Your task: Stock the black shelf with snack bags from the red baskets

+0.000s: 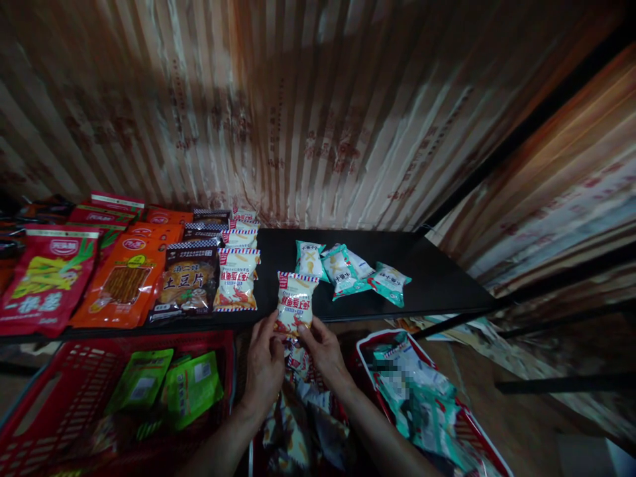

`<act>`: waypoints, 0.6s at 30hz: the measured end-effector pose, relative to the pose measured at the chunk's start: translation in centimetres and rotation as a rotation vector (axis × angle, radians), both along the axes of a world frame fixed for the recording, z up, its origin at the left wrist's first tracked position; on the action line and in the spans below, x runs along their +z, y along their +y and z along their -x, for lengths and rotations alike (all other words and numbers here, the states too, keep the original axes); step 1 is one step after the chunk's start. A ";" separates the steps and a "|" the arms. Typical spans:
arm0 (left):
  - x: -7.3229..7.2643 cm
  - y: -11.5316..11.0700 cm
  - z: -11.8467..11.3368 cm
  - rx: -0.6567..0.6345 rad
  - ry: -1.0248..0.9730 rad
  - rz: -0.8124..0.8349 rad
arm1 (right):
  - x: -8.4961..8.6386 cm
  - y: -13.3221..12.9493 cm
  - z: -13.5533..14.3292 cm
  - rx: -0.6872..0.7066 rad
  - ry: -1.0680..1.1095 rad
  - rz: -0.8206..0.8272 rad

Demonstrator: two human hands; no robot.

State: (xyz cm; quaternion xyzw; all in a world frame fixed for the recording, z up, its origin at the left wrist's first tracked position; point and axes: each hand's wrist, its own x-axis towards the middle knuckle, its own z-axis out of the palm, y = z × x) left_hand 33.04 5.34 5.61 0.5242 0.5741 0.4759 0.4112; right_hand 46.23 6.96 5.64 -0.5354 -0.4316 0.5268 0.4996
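Between my two hands is a small white snack bag [295,299] with a striped top edge and red print, held upright at the shelf's front edge. My left hand [264,354] grips its lower left side, fingers closed on it. On the lower right, my right hand [320,348] pinches it with the thumb across the front. Matching white snack bags [236,281] stand in a row on the black shelf [278,246], left of the held one. To the right, several teal-and-white snack bags [342,270] lie loosely on the shelf.
Brown potato-chip bags [187,281], orange packets [124,281] and red packets [47,278] line the shelf's left. Below are a red basket [64,391] with green packets [191,391], a middle container with white bags, and a right basket [365,348] of teal bags. A dark post [517,132] slants at right.
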 end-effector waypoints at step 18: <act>0.6 -0.1 0.6 0.036 0.030 -0.097 | 0.6 0.3 0.7 0.007 -0.024 -0.043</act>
